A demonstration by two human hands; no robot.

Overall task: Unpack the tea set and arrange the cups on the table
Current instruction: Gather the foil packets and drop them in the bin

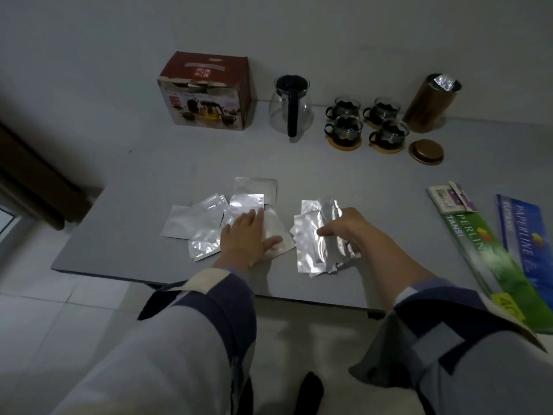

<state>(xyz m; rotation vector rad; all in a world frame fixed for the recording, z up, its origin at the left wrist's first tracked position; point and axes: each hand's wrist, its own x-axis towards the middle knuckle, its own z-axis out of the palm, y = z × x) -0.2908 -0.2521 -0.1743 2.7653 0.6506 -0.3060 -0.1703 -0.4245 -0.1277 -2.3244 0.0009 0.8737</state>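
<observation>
Head view: grey table against a pale wall, white tiled floor below. Left hand lies flat, fingers spread, on loose foil packets; right hand grips a stack of packets. At the far edge stand the box, glass teapot, four cups on coasters, and a canister, its lid beside it.

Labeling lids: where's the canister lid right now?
Head view, far right: the round lid lies flat on the table, before the open canister, beside the cups.
</observation>
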